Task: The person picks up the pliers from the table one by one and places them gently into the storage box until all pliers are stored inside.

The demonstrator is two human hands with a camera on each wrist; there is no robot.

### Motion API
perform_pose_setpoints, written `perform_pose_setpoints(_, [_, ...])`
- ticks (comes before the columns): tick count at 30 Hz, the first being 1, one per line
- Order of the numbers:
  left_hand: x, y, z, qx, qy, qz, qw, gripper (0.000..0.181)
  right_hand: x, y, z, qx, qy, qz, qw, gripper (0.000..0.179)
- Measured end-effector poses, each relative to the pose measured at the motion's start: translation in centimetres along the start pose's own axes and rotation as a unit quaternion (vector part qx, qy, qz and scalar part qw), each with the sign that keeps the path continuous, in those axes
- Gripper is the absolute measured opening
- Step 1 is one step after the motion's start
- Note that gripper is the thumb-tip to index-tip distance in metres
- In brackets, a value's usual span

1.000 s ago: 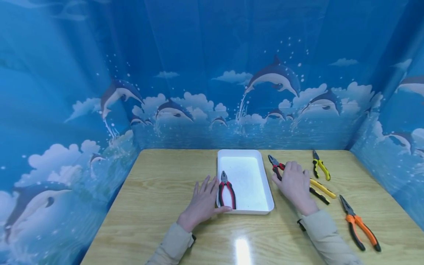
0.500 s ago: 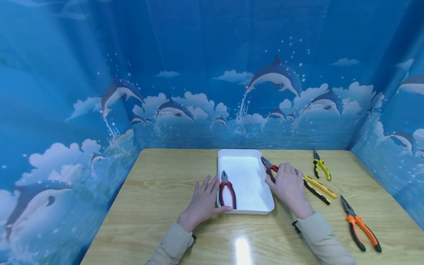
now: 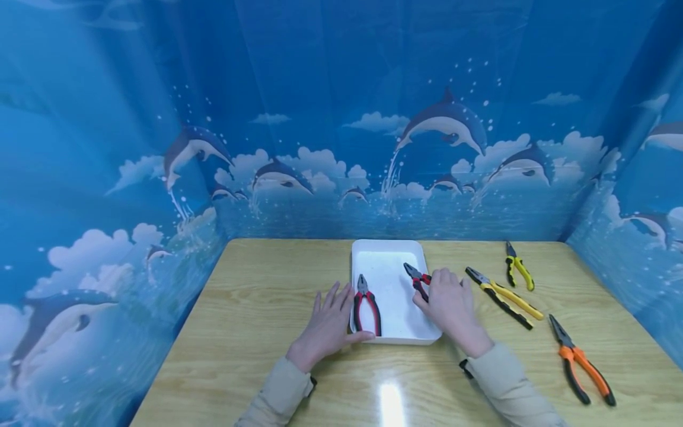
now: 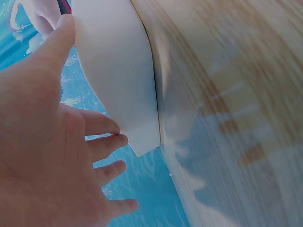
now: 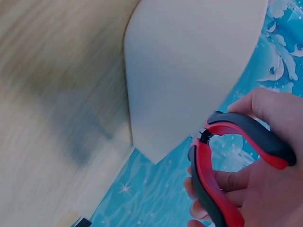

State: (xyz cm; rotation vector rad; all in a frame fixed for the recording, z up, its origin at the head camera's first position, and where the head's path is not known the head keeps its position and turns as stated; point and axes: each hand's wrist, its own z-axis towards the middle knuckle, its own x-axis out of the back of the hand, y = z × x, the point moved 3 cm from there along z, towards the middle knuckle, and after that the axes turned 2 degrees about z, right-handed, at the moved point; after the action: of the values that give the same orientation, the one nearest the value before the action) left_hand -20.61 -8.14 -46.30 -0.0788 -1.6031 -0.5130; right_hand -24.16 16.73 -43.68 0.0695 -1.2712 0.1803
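Observation:
A white rectangular tray (image 3: 397, 317) lies on the wooden table. My left hand (image 3: 324, 327) rests at its left side with fingers extended; in the left wrist view the thumb and fingertips touch the tray's rim and wall. Inside the tray, along the left, lies a pair of pliers (image 3: 376, 308) with red and black handles. My right hand (image 3: 453, 305) grips a second pair of red and black pliers (image 5: 204, 165) by the handles, thumb on one and fingers behind the other. The head of these pliers is over the right part of the tray, pointing up and left.
Right of the tray lie yellow and black combination pliers (image 3: 519, 300). Beyond them are small yellow long-nose pliers (image 3: 525, 277). Orange and black long-nose pliers (image 3: 568, 352) lie nearer the front right. A blue dolphin-print curtain (image 3: 331, 136) surrounds the table's back and sides.
My right hand has carried the red and black pliers leftward from the table to over the tray. The yellow and black pliers are now uncovered. My left hand has stayed put.

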Motion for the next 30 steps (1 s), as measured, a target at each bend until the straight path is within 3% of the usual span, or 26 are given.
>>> perform_pose_setpoints(11, [0.0,0.0,0.1,0.002,-0.001,0.008,1.0,0.104,-0.8,-2.5,-0.9,0.033,-0.061,-0.032,0.9971,0.051])
perform_pose_setpoints(18, [0.1,0.2,-0.1,0.002,-0.006,0.016,0.9999,0.105,-1.6,-3.5,-1.2,0.028,-0.092,-0.037,0.9947,0.058])
perform_pose_setpoints(30, [0.0,0.1,0.0,0.0,-0.001,0.005,1.0,0.105,-2.5,-4.8,-1.3,0.031,-0.086,-0.055,0.9943,0.06])
